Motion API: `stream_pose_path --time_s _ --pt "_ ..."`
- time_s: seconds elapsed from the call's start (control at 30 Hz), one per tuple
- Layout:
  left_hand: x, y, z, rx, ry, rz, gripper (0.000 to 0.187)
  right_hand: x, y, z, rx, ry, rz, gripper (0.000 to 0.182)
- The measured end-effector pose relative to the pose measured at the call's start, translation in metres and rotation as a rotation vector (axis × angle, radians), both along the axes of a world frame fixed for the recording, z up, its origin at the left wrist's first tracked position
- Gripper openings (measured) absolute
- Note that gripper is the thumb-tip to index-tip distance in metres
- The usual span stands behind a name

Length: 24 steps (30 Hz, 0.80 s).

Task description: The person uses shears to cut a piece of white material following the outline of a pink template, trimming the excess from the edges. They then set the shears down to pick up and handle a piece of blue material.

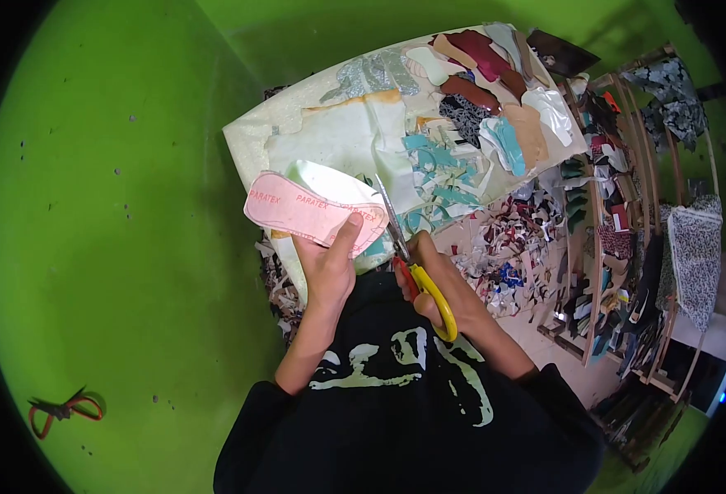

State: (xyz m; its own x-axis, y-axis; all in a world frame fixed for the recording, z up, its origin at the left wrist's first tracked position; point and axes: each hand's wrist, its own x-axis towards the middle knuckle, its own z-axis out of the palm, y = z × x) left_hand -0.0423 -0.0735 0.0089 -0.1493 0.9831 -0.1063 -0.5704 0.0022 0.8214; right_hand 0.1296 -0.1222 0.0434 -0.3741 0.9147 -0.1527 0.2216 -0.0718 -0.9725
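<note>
The pink insole, printed PARATEX, is held above a pale work board littered with teal, maroon and tan offcuts, against a bright green wall; wooden racks at the right are filled with shoe pieces. It is pinched by the left hand, thumb on top, while yellow-handled scissors are gripped by the right hand, blades at its toe edge.

Green wall all down one side, dotted with small dark marks, and a pair of red-handled scissors hangs against it low down. The bench is buried in cut shapes: teal strips, maroon pieces, a tan piece. Scraps litter the floor, and wooden racks beside them are crammed with patterned material.
</note>
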Motion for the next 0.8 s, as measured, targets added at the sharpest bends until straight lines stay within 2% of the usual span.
stream_pose_path --time_s 0.2,0.4,0.5,0.6,0.7,0.8 --pt "0.018 0.011 0.004 -0.006 -0.021 0.051 0.058 0.011 0.009 0.003 0.016 0.092 -0.012 0.080" --pt "0.047 0.026 0.008 -0.019 -0.049 0.184 0.057 0.049 0.029 0.002 -0.031 0.019 0.018 0.068" --pt "0.062 0.035 0.004 -0.028 -0.027 0.169 0.055 0.070 0.040 0.001 -0.154 0.087 0.013 0.071" --pt "0.078 0.043 0.002 -0.014 -0.007 0.121 0.060 0.096 0.056 -0.007 0.024 0.113 0.029 0.075" --pt "0.102 0.049 0.002 0.004 0.097 0.126 0.059 0.127 0.076 -0.015 0.074 -0.021 0.126 0.077" --pt "0.120 0.056 0.003 -0.012 0.216 0.173 0.060 0.158 0.097 -0.012 0.027 -0.021 0.238 0.074"
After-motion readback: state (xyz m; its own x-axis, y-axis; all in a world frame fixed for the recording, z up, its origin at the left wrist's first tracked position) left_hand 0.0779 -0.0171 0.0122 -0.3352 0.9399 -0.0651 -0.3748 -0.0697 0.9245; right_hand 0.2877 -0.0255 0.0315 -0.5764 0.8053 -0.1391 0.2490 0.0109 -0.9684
